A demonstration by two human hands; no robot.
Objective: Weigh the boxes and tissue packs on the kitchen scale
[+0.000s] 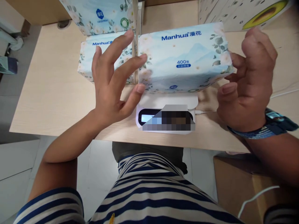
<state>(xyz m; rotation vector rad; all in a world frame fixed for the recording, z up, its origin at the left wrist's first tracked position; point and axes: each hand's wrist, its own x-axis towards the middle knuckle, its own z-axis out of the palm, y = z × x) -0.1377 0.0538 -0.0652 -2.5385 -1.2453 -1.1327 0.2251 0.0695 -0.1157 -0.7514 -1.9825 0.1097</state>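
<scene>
A light-blue floral tissue pack [179, 57], marked "Manhua" and "400", is over the platform of a white digital scale [168, 100]. Part of the scale's front panel is blurred out; a lit display shows at its left. My left hand [113, 79] is at the pack's left end, fingers spread, with index fingertip and thumb tip overlapping its edge. At the other end is my right hand [247, 74], its fingers curved and apart, some tips by the pack's edge. Whether the fingertips press on the pack is hard to tell.
Behind my left hand is another tissue pack [86, 59], with a further pack [100, 15] above it. A white box with an avocado picture [233, 15] stands at the back right. A white cable [205, 111] runs from the scale. Below the desk's right front edge is a cardboard box [233, 177].
</scene>
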